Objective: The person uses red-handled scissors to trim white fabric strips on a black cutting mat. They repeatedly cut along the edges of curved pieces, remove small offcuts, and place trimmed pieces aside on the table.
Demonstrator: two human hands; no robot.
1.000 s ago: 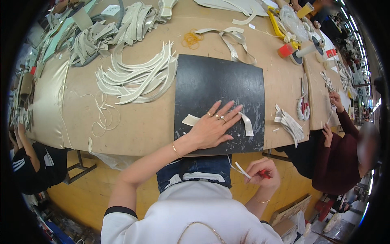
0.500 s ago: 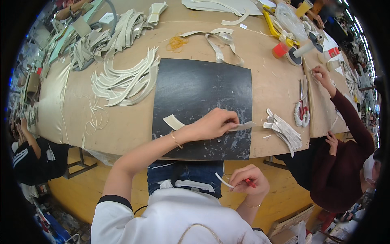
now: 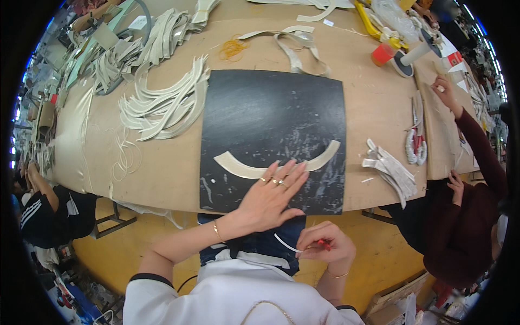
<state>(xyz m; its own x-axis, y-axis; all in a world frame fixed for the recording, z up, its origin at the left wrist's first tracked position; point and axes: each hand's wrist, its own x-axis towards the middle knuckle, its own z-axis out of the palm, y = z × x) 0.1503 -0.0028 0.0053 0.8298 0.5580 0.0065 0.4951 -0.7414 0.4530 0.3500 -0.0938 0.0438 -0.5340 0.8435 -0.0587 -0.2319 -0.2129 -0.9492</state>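
A cream, curved fabric strip [image 3: 233, 167] lies like a shallow U across the black mat [image 3: 271, 114] in front of me. My left hand [image 3: 272, 196] rests flat over its middle, fingers stretched out and spread, rings showing. Closer to my body, off the mat's near edge, my right hand [image 3: 331, 245] is closed. A thin white strip [image 3: 285, 241] sticks out from its fingers to the left. Something small and red [image 3: 324, 245] also shows in that hand; its kind is hidden.
Curved cream strips [image 3: 168, 103] are piled left of the mat. To the right lie a bundle of pale strips [image 3: 391, 169] and red-handled scissors [image 3: 416, 143]. Orange rubber bands [image 3: 233, 49] sit beyond the mat. A co-worker's sleeved arm [image 3: 479, 138] reaches over the table at right.
My left hand has let go of the curved strip's right part and spread flat on its middle. The strip now lies flat. My right hand has shifted slightly left, still holding the white strip.
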